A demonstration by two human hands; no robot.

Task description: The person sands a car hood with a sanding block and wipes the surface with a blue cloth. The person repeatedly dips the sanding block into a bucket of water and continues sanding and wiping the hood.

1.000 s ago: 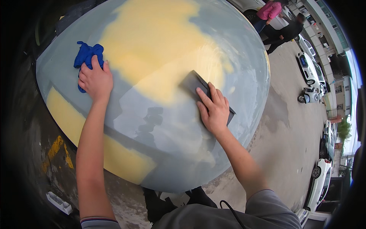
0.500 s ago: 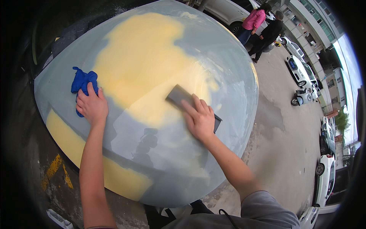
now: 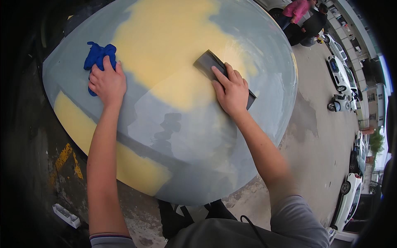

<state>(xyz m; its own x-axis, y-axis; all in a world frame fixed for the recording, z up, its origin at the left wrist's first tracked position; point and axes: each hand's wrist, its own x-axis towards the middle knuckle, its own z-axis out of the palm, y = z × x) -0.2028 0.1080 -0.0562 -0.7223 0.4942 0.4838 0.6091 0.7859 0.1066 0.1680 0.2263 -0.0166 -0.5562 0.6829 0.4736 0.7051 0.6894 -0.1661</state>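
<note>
A large grey panel [image 3: 186, 136] with wide yellow filler patches lies in front of me. My right hand [image 3: 231, 91] presses flat on a dark grey sanding block [image 3: 209, 64] at the edge of the upper yellow patch. My left hand [image 3: 108, 82] rests on a crumpled blue cloth [image 3: 97, 56] near the panel's left side. A second yellow strip [image 3: 124, 165] runs along the panel's lower left edge.
The concrete ground [image 3: 314, 140] lies to the right, with parked white cars [image 3: 341, 74] and a scooter [image 3: 339, 103]. Two people [image 3: 304, 18] bend over at the top right. A small white box [image 3: 66, 215] lies on the ground at lower left.
My right hand has slid the sanding block back and forth across the yellow patch. My left hand has stayed on the blue cloth.
</note>
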